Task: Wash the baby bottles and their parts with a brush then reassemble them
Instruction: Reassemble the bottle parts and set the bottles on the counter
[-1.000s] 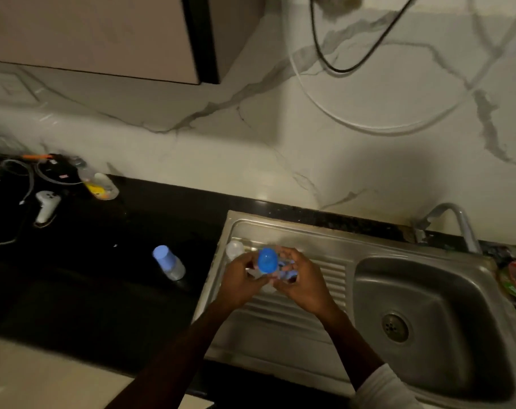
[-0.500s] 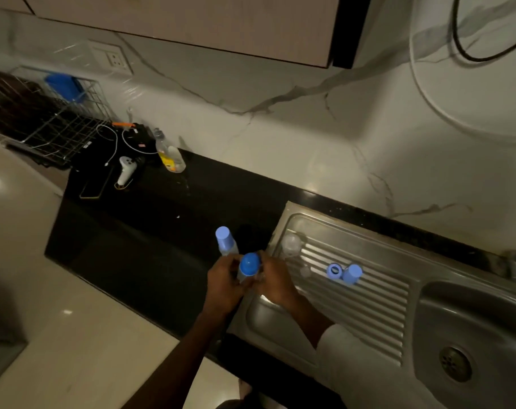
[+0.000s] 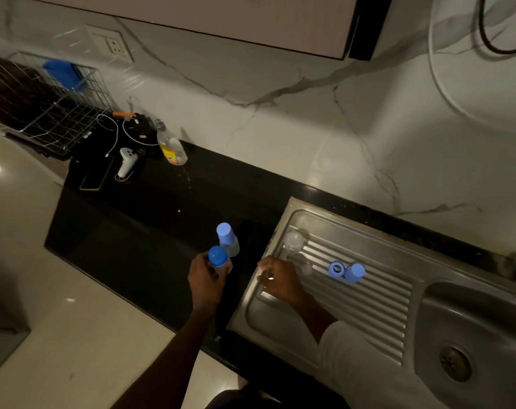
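Capped bottle [image 3: 218, 258] now in left hand [image 3: 205, 280] alone, over black counter [image 3: 127, 231], just beside second capped bottle [image 3: 227, 239] standing there; half second ago both hands were on it. Judgement: this one reassembled, being parked with finished one.

Left hand fingers curl round bottle body. Right hand [image 3: 280, 280] off it, fingers loosely spread, holding nothing, over drainboard [image 3: 368, 296].

Remaining parts on drainboard: clear bottle [image 3: 293, 241], blue ring [image 3: 336, 269], blue cap [image 3: 354, 273].

- The wall [image 3: 280, 137] is white marble with grey lines.
- A plug socket [image 3: 112, 45] sits on it.
- A cupboard [image 3: 221, 16] hangs above.
- The worktop [image 3: 150, 219] is black and shiny.
- The floor [image 3: 44, 320] is pale, with bright light spots.
- The room is dim.
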Demonstrator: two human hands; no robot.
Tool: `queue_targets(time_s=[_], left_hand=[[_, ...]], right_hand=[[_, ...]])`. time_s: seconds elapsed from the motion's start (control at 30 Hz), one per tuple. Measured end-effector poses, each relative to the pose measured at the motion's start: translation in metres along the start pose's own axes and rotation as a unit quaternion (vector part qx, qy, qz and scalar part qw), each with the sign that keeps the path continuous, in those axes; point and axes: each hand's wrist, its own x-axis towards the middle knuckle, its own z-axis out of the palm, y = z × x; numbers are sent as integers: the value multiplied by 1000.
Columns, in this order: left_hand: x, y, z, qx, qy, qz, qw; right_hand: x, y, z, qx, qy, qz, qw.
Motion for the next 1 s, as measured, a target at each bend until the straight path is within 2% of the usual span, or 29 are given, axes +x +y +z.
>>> queue_targets(time_s=[0.2,0.3,0.37,0.43,0.47,0.5,0.53,0.6,0.63,0.67,0.73,0.83,0.93,1.0], left_hand=[[-12,1,6,-28,12,-34,999],[-32,-1,15,-42,42,-97,994],[-51,2,26,-1,73,-132,989],[-69,7,39,45,85,-109,989],[-77,11,46,41,61,-83,994],[-84,18,52,22,13,-57,998],[-89,27,60,5,-53,-35,998],[-89,53,75,19,-180,11,983],[-85,65,84,40,-212,48,975],[-80,76,93,55,-222,83,970],[-72,96,115,65,-220,134,964],[-64,101,146,145,-229,195,943],[-61,95,169,242,-240,199,919],[-61,92,176,255,-237,185,919]], right_hand=[[-23,30,-25,-15,27,19,999],[-36,45,-39,-27,30,19,999],[-46,57,-48,-29,26,32,999],[-57,66,-61,-60,39,40,997],[-61,75,-66,-116,48,32,992],[-65,78,-75,-113,55,34,991],[-65,94,-78,-155,84,-1,984],[-67,100,-91,-265,108,59,956],[-68,98,-102,-282,134,86,946],[-64,108,-108,-316,156,67,933],[-62,108,-126,-337,114,101,929],[-49,111,-140,-406,79,87,906],[-38,112,-142,-429,50,54,900],[-37,112,-136,-429,50,31,902]])
